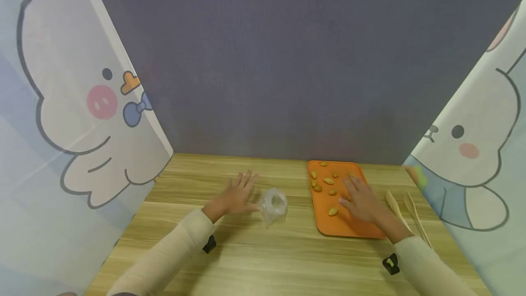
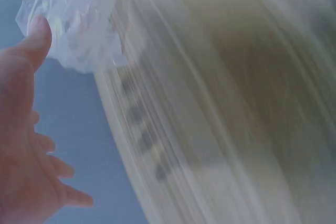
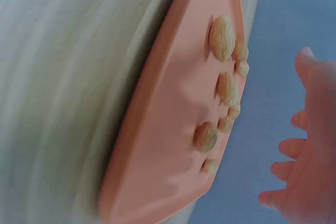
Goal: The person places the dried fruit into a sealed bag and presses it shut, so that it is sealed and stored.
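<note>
A wood-grained desk [image 1: 263, 264] is spreading across the foreground. Nearest, two pale sleeves, the left [image 1: 172, 250] and the right [image 1: 429, 264], are reaching in from the bottom, and a small black device is showing at each wrist, one by the left [image 1: 210, 244] and one by the right [image 1: 391, 264].

Beyond the sleeves, both hands are holding nothing. The left hand [image 1: 236, 199] is extending its fingers wide apart, its thumb pointing at a crumpled clear plastic bag [image 1: 268, 211]; whether they are touching I cannot tell. The bag is lying on the desk between the hands, left of an orange tray [image 1: 326, 226]. The right hand [image 1: 363, 203] is hovering over the tray's right part, fingers extended and thumb held apart.

Wrinkled tan nuts [image 1: 333, 212] are lying scattered in the tray, most of them toward its left and far parts. Right of the tray, a wooden spoon [image 1: 418, 217] and another wooden utensil [image 1: 394, 204] are resting side by side.

Farther back, a dark grey panel [image 1: 263, 58] is standing behind the desk, while cartoon-printed cloths are hanging on the left [image 1: 65, 81] and right [image 1: 489, 127].
</note>
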A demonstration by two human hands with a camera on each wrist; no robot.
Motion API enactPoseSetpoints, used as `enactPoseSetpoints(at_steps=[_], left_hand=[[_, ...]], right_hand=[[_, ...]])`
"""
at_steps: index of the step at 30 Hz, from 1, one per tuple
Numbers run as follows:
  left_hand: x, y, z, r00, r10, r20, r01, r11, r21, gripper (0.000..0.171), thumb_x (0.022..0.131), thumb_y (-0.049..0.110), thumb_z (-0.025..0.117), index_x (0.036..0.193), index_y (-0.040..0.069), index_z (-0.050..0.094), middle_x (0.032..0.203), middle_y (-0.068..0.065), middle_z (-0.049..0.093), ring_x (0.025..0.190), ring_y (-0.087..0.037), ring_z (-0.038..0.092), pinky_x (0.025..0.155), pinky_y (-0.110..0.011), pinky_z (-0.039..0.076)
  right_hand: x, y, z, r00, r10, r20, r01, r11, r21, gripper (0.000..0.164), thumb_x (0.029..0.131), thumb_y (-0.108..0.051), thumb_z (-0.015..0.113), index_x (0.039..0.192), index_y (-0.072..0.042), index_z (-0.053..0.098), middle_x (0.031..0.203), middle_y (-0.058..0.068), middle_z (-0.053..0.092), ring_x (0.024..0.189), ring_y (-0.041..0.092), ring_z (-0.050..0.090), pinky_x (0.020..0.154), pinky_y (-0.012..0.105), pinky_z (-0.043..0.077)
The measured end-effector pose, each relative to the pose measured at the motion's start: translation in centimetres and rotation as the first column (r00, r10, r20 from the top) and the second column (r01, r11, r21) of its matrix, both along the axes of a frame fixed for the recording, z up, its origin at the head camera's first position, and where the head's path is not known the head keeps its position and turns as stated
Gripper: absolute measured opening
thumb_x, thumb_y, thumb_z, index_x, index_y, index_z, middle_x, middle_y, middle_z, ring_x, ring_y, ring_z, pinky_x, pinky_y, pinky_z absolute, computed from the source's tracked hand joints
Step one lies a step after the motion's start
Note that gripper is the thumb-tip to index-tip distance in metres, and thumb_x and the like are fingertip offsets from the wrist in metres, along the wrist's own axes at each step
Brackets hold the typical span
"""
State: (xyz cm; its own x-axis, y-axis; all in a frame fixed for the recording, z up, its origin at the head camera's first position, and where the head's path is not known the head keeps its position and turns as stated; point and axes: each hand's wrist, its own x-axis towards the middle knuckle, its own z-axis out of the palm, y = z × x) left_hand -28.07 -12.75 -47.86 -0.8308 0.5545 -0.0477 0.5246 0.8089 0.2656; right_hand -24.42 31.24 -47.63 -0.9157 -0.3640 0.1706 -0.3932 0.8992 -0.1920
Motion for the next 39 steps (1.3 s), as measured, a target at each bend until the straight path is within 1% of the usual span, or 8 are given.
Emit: enactPoseSetpoints(at_steps=[7, 11, 15, 25, 29, 32, 36, 39], left_hand=[[0.7, 1.6, -0.8, 0.996, -0.069, 0.048, 0.062, 0.990, 0.123, 0.113, 0.089, 0.061, 0.069, 0.164, 0.004, 0.006, 0.171, -0.021, 0.004, 0.155, -0.050, 0.010, 0.116, -0.075, 0.020], [0.9, 2.5, -1.2, 0.995, -0.094, 0.025, 0.089, 0.983, 0.163, 0.118, 0.084, 0.055, 0.077, 0.162, -0.002, 0.010, 0.170, -0.023, 0.009, 0.154, -0.049, 0.016, 0.119, -0.067, 0.024], [0.8, 3.3, -1.4, 0.993, -0.116, -0.009, 0.116, 0.978, 0.173, 0.123, 0.079, 0.052, 0.083, 0.160, -0.006, 0.011, 0.168, -0.027, 0.014, 0.152, -0.049, 0.021, 0.121, -0.061, 0.025], [0.8, 4.8, -2.4, 0.991, -0.126, -0.042, 0.131, 0.975, 0.182, 0.127, 0.073, 0.051, 0.088, 0.159, -0.008, 0.015, 0.165, -0.028, 0.022, 0.152, -0.043, 0.028, 0.122, -0.052, 0.030], [0.8, 5.2, -2.7, 0.995, -0.104, -0.001, 0.102, 0.976, 0.190, 0.127, 0.075, 0.051, 0.086, 0.161, -0.003, 0.011, 0.167, -0.022, 0.021, 0.153, -0.038, 0.029, 0.122, -0.049, 0.031], [0.7, 5.4, -2.7, 0.996, -0.086, 0.015, 0.082, 0.979, 0.186, 0.125, 0.076, 0.051, 0.085, 0.162, -0.001, 0.010, 0.168, -0.019, 0.022, 0.152, -0.037, 0.031, 0.121, -0.048, 0.033], [0.6, 5.5, -2.6, 0.996, -0.087, 0.020, 0.081, 0.978, 0.194, 0.117, 0.080, 0.046, 0.085, 0.161, -0.002, 0.015, 0.164, -0.021, 0.030, 0.148, -0.036, 0.038, 0.116, -0.048, 0.040], [0.5, 5.4, -2.6, 0.995, -0.104, 0.008, 0.101, 0.975, 0.200, 0.108, 0.081, 0.042, 0.086, 0.157, -0.004, 0.023, 0.159, -0.021, 0.037, 0.142, -0.035, 0.045, 0.112, -0.048, 0.044]], right_hand=[[1.8, 3.0, -0.1, 0.993, -0.031, -0.113, 0.033, 0.999, 0.019, 0.071, 0.094, -0.025, 0.073, 0.144, 0.015, 0.043, 0.144, 0.039, 0.047, 0.130, 0.058, 0.047, 0.101, 0.068, 0.043], [2.5, 5.5, -0.5, 0.984, -0.121, -0.131, 0.123, 0.992, 0.010, 0.068, 0.091, -0.021, 0.075, 0.137, 0.020, 0.046, 0.133, 0.044, 0.051, 0.116, 0.061, 0.054, 0.093, 0.068, 0.047], [3.5, 8.1, -0.7, 0.969, -0.234, -0.075, 0.234, 0.972, -0.016, 0.064, 0.094, -0.019, 0.071, 0.134, 0.023, 0.045, 0.127, 0.048, 0.050, 0.111, 0.065, 0.052, 0.089, 0.070, 0.046], [6.2, 12.9, -1.2, 0.936, -0.345, -0.067, 0.348, 0.937, 0.039, 0.065, 0.090, -0.028, 0.073, 0.114, 0.028, 0.050, 0.096, 0.049, 0.052, 0.081, 0.064, 0.055, 0.070, 0.068, 0.048], [7.3, 13.7, -1.8, 0.941, -0.332, -0.061, 0.337, 0.935, 0.109, 0.062, 0.091, -0.034, 0.072, 0.091, 0.025, 0.054, 0.079, 0.039, 0.052, 0.068, 0.054, 0.056, 0.063, 0.063, 0.050], [7.8, 13.9, -2.2, 0.942, -0.334, -0.038, 0.336, 0.929, 0.158, 0.066, 0.095, -0.041, 0.066, 0.082, 0.023, 0.056, 0.076, 0.036, 0.053, 0.069, 0.049, 0.057, 0.063, 0.062, 0.050], [8.2, 14.0, -2.7, 0.914, -0.403, 0.046, 0.395, 0.911, 0.117, 0.069, 0.095, -0.046, 0.063, 0.085, 0.022, 0.055, 0.077, 0.037, 0.053, 0.068, 0.046, 0.057, 0.061, 0.060, 0.048], [8.5, 13.9, -3.0, 0.896, -0.431, 0.105, 0.425, 0.902, 0.075, 0.062, 0.093, -0.044, 0.066, 0.081, 0.016, 0.054, 0.073, 0.031, 0.052, 0.063, 0.038, 0.055, 0.057, 0.055, 0.047]])
